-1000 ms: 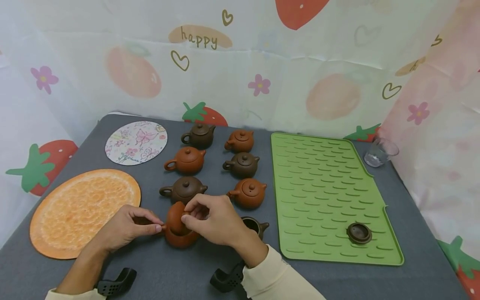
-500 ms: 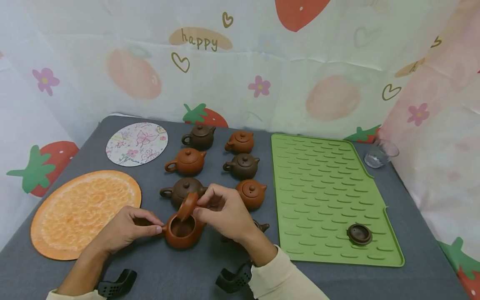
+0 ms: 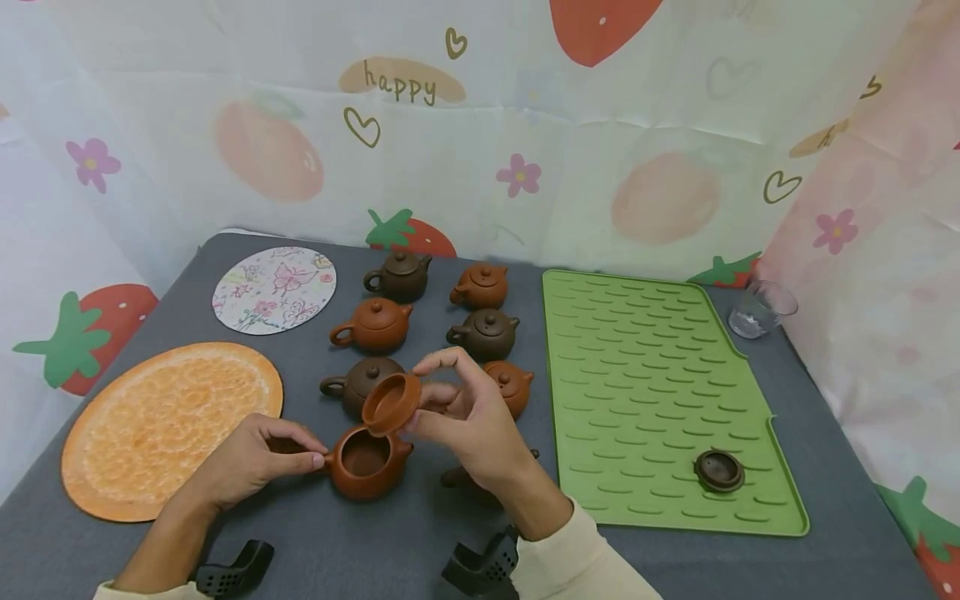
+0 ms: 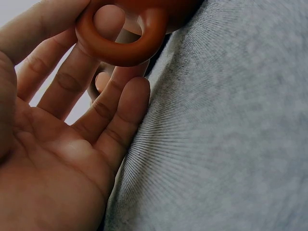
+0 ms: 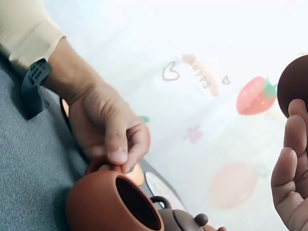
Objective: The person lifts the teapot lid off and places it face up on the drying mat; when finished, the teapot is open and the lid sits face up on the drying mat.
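Note:
My left hand point(image 3: 258, 457) pinches the looped handle point(image 4: 126, 52) of a reddish-brown clay teapot point(image 3: 366, 485) that stands uncovered on the table. Above and just behind its opening, my right hand point(image 3: 468, 425) holds the matching teapot lid point(image 3: 392, 403) by its edge, tilted so that its hollow underside faces the head camera. In the right wrist view the open teapot mouth point(image 5: 137, 202) shows, with the lid point(image 5: 293, 84) at the right edge. A dark teapot point(image 3: 465, 482) is mostly hidden under my right hand and wrist.
Several brown and reddish lidded teapots point(image 3: 372, 323) stand in two columns behind. A dark lid point(image 3: 718, 471) lies upturned on the green mat point(image 3: 637, 400) at right. A clear glass point(image 3: 761, 310) stands beyond it. An orange round mat point(image 3: 172, 429) and a floral round mat point(image 3: 273, 290) lie left.
My right hand has lifted the reddish lid off the teapot, moved it right and turned its underside toward the head camera. My left hand keeps its place on the handle.

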